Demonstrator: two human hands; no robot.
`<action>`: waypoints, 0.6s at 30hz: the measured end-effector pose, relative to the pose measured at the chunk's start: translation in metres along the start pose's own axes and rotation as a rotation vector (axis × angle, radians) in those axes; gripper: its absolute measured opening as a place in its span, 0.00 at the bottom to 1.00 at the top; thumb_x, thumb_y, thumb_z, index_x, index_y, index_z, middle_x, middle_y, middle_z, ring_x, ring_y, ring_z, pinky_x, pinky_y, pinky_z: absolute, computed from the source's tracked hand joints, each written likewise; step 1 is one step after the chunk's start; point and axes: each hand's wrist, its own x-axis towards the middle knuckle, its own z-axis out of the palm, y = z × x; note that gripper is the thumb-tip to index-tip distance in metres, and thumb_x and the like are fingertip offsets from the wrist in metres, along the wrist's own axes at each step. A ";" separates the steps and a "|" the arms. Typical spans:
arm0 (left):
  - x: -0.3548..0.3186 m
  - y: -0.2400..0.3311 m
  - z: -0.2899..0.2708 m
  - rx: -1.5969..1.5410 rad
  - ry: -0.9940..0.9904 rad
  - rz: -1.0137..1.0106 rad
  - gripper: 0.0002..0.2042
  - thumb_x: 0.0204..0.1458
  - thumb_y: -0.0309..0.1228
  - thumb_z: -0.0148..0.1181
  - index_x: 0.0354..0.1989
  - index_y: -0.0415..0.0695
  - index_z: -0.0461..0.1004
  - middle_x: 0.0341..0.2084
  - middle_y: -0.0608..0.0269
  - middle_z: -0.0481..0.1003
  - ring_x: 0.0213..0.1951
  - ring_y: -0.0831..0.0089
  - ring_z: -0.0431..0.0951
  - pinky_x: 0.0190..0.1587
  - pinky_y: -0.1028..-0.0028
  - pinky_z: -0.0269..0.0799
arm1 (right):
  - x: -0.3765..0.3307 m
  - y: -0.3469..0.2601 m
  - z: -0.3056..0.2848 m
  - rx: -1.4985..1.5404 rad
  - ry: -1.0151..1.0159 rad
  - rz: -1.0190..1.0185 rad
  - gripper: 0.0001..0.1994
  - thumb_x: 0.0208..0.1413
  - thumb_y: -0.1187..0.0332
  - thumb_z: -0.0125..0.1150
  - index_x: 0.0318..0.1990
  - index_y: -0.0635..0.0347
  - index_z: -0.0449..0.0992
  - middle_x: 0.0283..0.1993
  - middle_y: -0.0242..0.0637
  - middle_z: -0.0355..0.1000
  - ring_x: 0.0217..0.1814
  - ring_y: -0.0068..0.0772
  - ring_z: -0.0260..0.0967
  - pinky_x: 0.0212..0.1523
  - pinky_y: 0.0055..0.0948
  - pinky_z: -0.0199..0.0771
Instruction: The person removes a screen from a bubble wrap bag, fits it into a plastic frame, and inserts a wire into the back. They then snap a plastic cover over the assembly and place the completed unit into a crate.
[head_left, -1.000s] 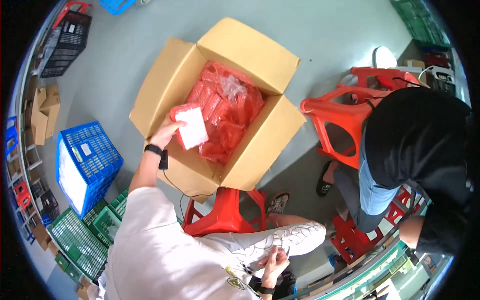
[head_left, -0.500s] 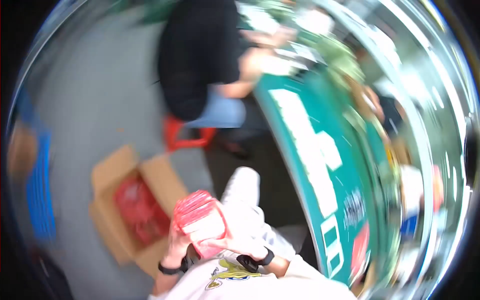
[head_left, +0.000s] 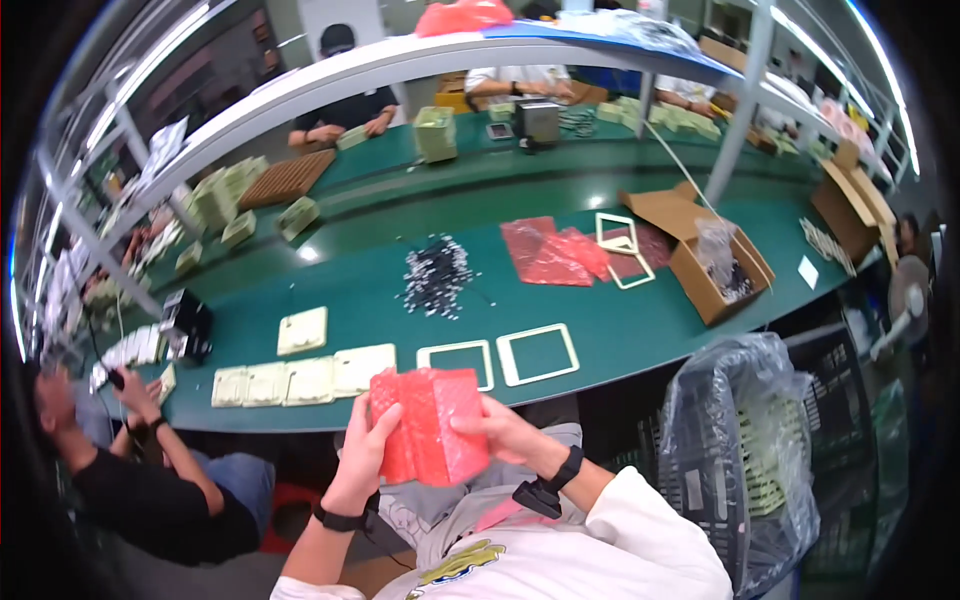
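A red bubble-wrap packet is gripped between my two hands, above my lap and in front of the table edge. My left hand clasps its left side, thumb across the front. On the right side, my right hand holds it with the thumb pressed on the wrap. Whatever the packet contains is hidden. Just beyond it on the green table lie two cream rectangular frames, the right one uncovered and the left one partly behind the packet. A row of cream panels lies to their left.
Small black-and-white parts are heaped mid-table. Red plastic bags and an open cardboard box are farther right. A plastic-lined black crate stands at my right. A co-worker sits at my left; a shelf spans above.
My view has swung from the floor and the open box of red packets to the table. Both hands still hold the red packet, now brought in front of the table edge.
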 end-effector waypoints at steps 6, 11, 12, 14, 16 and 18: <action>0.079 -0.005 0.078 0.079 -0.189 -0.186 0.22 0.66 0.31 0.63 0.65 0.39 0.67 0.55 0.57 0.78 0.54 0.70 0.80 0.59 0.67 0.77 | -0.037 -0.070 -0.045 -0.087 0.251 -0.228 0.31 0.62 0.67 0.72 0.69 0.67 0.66 0.63 0.39 0.76 0.62 0.30 0.77 0.64 0.35 0.77; 0.153 -0.040 0.089 -0.214 -0.269 -0.185 0.23 0.65 0.32 0.62 0.65 0.39 0.67 0.56 0.55 0.78 0.55 0.67 0.81 0.60 0.65 0.78 | -0.018 -0.137 -0.098 -0.465 0.343 -0.309 0.25 0.62 0.68 0.71 0.64 0.68 0.73 0.59 0.38 0.79 0.57 0.28 0.79 0.60 0.32 0.79; 0.170 -0.047 0.087 -0.278 -0.258 -0.184 0.23 0.65 0.32 0.61 0.65 0.39 0.67 0.56 0.55 0.78 0.56 0.66 0.81 0.60 0.64 0.78 | -0.009 -0.152 -0.111 -0.467 0.364 -0.286 0.24 0.62 0.68 0.71 0.63 0.68 0.74 0.58 0.38 0.79 0.56 0.27 0.79 0.58 0.31 0.80; 0.183 -0.043 0.080 -0.354 -0.201 -0.178 0.23 0.64 0.31 0.61 0.65 0.38 0.67 0.57 0.54 0.78 0.56 0.65 0.81 0.61 0.63 0.78 | 0.009 -0.188 -0.128 -0.390 0.423 -0.427 0.23 0.62 0.67 0.71 0.61 0.68 0.75 0.57 0.38 0.80 0.53 0.27 0.81 0.55 0.29 0.82; 0.197 -0.028 0.084 -0.402 -0.189 -0.156 0.24 0.65 0.32 0.59 0.67 0.39 0.66 0.59 0.53 0.77 0.57 0.64 0.80 0.62 0.62 0.77 | 0.033 -0.236 -0.165 -0.490 0.573 -0.450 0.21 0.63 0.66 0.70 0.59 0.68 0.77 0.54 0.39 0.81 0.50 0.28 0.82 0.52 0.30 0.82; 0.205 -0.021 0.085 -0.424 -0.207 -0.161 0.24 0.66 0.33 0.58 0.68 0.39 0.65 0.60 0.53 0.76 0.58 0.64 0.80 0.63 0.62 0.77 | 0.067 -0.275 -0.221 -0.568 0.694 -0.360 0.21 0.62 0.62 0.71 0.57 0.68 0.79 0.52 0.39 0.83 0.48 0.30 0.83 0.50 0.33 0.83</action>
